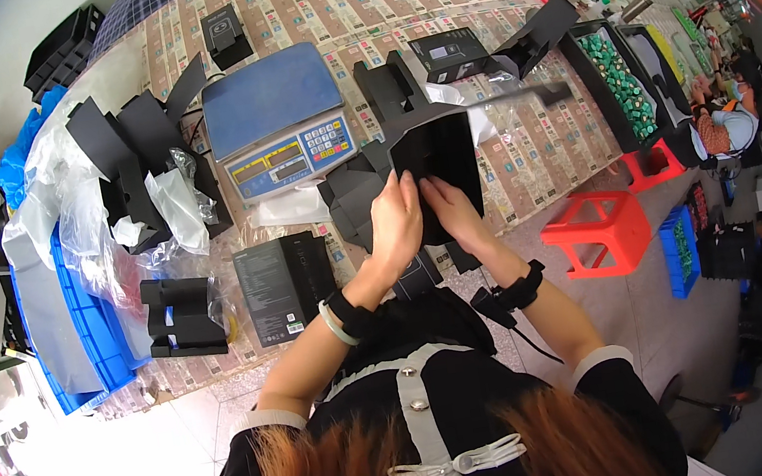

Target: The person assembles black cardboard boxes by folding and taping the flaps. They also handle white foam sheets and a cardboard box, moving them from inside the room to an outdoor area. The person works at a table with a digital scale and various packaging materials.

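My left hand [397,220] and my right hand [457,212] are close together, gripping the near part of an open black cardboard box [433,156]. The box stands tilted up in front of me, its flaps spread and its dark inside showing. My left fingers close on its left edge; my right fingertips press against the front. Just left of it are black folded card pieces [357,192]. Another open black carton [386,89] lies behind it. Under my wrists, part of a further black card piece [416,277] shows.
Left of the box stands a blue weighing scale [272,101]. A flat black printed box [286,289], a black card insert [183,317] and clear plastic bags [82,248] lie leftward. At right are a black bin [614,80] of green-wrapped cells and a red stool [599,233].
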Tool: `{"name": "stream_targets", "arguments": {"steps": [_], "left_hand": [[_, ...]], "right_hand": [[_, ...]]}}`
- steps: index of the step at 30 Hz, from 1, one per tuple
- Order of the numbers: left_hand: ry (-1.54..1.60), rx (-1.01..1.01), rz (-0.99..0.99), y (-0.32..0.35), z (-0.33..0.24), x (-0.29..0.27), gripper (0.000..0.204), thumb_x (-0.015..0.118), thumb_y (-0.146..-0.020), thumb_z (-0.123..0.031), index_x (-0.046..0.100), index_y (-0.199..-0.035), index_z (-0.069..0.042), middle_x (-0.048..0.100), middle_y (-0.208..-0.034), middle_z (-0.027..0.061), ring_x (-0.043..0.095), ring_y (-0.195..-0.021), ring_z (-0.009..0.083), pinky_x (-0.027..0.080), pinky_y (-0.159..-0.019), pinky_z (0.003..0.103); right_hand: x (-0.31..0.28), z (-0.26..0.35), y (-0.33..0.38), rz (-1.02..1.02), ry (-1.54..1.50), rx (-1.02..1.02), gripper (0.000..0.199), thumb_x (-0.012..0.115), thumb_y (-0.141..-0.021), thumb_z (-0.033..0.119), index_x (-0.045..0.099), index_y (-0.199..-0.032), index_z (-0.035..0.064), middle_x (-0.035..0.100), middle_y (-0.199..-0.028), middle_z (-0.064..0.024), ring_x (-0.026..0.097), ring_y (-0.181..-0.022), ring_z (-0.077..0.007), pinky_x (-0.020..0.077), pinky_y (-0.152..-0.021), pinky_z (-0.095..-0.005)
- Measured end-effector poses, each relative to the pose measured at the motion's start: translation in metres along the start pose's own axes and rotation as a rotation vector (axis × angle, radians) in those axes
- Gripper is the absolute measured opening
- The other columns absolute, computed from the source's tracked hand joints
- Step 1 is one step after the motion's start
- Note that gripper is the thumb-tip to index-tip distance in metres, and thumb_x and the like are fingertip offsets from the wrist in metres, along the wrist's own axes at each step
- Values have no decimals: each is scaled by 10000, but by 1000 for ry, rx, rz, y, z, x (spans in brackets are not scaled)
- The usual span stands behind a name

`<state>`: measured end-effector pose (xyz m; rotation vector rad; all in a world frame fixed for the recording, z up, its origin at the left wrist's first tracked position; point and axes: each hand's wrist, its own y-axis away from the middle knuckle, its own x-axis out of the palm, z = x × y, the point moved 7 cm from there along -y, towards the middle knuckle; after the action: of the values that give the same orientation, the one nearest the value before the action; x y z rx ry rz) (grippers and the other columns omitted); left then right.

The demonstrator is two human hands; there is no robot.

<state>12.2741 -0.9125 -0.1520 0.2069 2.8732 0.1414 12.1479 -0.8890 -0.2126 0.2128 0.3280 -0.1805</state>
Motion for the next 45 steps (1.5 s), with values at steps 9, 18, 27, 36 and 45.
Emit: {"name": "stream_targets", "arguments": {"steps": [9, 18, 27, 36, 45], "left_hand": [[-112, 60, 118, -30, -18, 27, 320, 348, -896, -221, 490, -839, 59, 543, -702, 298, 529, -720, 455, 433, -644, 488], [-344, 295, -10, -31, -25, 24, 246, 406, -882, -179, 474, -814, 48, 545, -645, 264, 542, -618, 421, 450, -554, 476], [-487, 512, -29, -35, -53, 29, 201, 440, -867, -145, 448, -927, 47, 561, -573, 203, 570, -517, 353, 473, -469, 417], [-459, 208, -396, -87, -18, -85, 298, 428, -877, -209, 513, -777, 59, 553, -647, 261, 547, -649, 429, 431, -583, 467], [203, -79, -296, -56, 25, -154, 289, 471, -880, -265, 493, -715, -29, 405, -547, -22, 400, -438, 64, 327, -397, 220]], "right_hand": [[-41, 18, 8, -206, 144, -220, 231, 565, -817, 177, 576, -888, -43, 464, -502, -136, 362, -449, -80, 318, -420, -279], [-52, 39, 16, -280, 131, -184, 162, 593, -760, 111, 576, -823, -37, 508, -514, -110, 417, -439, -77, 352, -434, -259], [-81, 60, -6, -497, 251, -301, 235, 619, -721, 116, 582, -867, -65, 561, -596, -156, 519, -480, -162, 398, -473, -277], [-140, 123, 23, -464, -577, -58, 288, 492, -845, 277, 591, -883, 10, 580, -788, -11, 522, -628, -74, 422, -554, -208], [-125, 33, -133, -392, 165, -285, 306, 546, -807, 257, 592, -914, -26, 598, -678, -82, 547, -618, -143, 421, -584, -278]]}}
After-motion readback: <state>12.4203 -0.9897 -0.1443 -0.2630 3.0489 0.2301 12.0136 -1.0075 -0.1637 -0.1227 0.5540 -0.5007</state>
